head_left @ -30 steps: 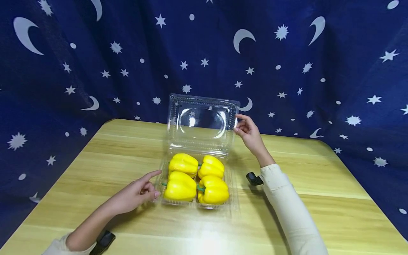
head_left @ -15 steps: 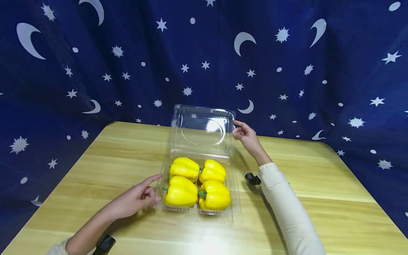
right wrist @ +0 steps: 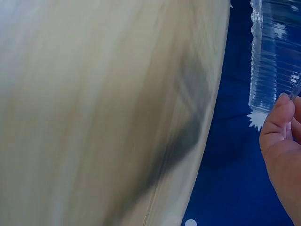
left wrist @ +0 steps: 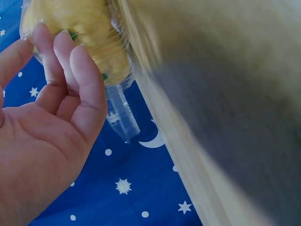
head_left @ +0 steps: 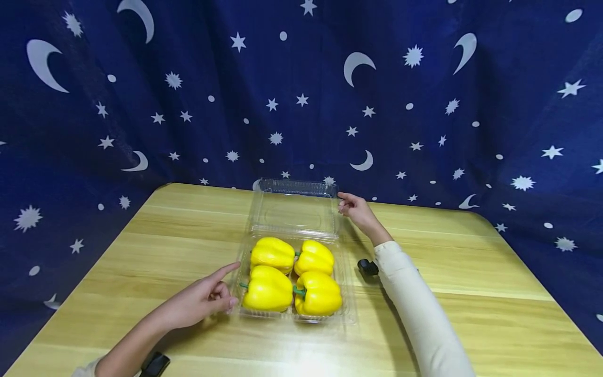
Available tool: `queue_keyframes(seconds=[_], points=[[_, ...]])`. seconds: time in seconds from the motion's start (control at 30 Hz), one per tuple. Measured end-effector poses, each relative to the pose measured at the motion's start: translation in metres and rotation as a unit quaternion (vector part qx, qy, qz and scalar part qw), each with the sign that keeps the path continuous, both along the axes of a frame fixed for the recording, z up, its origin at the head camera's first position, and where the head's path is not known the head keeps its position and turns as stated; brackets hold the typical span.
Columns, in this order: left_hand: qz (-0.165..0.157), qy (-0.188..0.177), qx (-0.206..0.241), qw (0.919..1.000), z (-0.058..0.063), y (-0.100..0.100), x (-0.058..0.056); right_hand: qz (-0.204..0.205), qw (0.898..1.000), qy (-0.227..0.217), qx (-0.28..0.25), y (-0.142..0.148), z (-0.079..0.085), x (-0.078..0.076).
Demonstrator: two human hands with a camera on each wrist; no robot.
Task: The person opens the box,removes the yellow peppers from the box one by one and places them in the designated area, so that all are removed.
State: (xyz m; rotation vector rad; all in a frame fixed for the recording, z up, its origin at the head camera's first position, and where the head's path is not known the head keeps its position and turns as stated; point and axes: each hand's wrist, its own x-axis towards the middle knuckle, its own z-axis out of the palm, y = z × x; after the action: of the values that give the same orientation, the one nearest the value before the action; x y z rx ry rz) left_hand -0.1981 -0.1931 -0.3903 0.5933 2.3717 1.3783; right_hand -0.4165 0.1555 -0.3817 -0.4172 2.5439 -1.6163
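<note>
A clear plastic clamshell box [head_left: 347, 293] lies on the table, holding several yellow bell peppers [head_left: 267, 289] with green stems. Its hinged lid [head_left: 294, 209] is raised and leans toward the back. At the box's left side, my left hand [head_left: 200, 299] touches the edge with an extended index finger, the thumb by the near corner. In the left wrist view the other fingers are partly bent, with no thing in the palm. My right hand [head_left: 355, 210] pinches the right rim of the lid between thumb and fingers. The right wrist view shows the thumb on the rim.
The wooden table [head_left: 447, 303] extends around the box on every side. Behind it hangs a dark blue curtain [head_left: 301, 68] with white moons and stars. Both wrists wear a black device, such as the one on the right wrist [head_left: 367, 267].
The lid has tipped back and down, away from the peppers. My right hand has gone lower with it and slightly left. My left hand stays at the box's left side.
</note>
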Motion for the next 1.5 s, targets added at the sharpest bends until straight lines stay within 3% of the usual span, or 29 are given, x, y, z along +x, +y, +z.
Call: queue_keyframes(seconds=[0.2,0.47,1.0,1.5], points=[[-0.006,0.009,-0.016,0.9998,0.002,0.001,0.001,0.003,1.0,-0.02,0.009,-0.002,-0.001,-0.002],[-0.011,0.003,-0.001,0.9999,0.004,0.0,0.001,0.015,0.999,-0.04,0.019,-0.002,-0.006,-0.003],[-0.006,0.003,-0.015,0.9999,0.003,0.0,0.002,0.039,0.997,-0.062,0.031,0.001,-0.015,-0.008],[-0.015,0.0,0.001,0.9999,0.005,-0.001,0.002,0.015,0.996,-0.077,0.047,0.011,-0.014,-0.003]])
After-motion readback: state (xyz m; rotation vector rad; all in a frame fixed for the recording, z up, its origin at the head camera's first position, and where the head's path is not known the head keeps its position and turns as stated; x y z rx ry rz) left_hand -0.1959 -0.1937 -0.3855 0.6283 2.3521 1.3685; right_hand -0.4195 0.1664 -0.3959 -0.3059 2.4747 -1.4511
